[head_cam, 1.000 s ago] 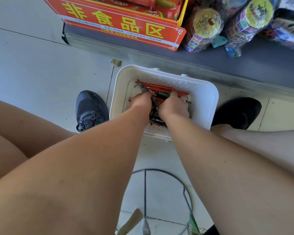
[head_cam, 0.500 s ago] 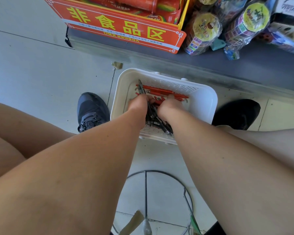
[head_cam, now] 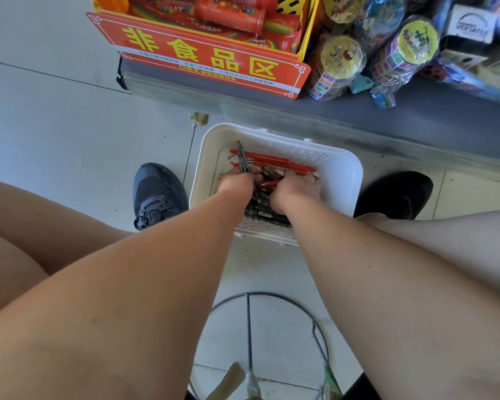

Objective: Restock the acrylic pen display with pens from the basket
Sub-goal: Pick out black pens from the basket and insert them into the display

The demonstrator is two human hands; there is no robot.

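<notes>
A white plastic basket stands on the floor between my feet. It holds red pens along its far side and a heap of black pens nearer me. Both hands are down inside it. My left hand is closed around a bunch of pens, with one dark pen sticking up past the knuckles. My right hand is curled over the pens beside it, fingers buried in the heap. The acrylic pen display is out of sight.
A grey shelf base runs behind the basket, carrying a red sign with yellow characters and wrapped toy packs. My shoes flank the basket. A round wire stand sits on the tiles near me.
The view has tipped up a little, so the shelf shows more. Both hands stay in the basket, shifting slightly as they gather pens together.
</notes>
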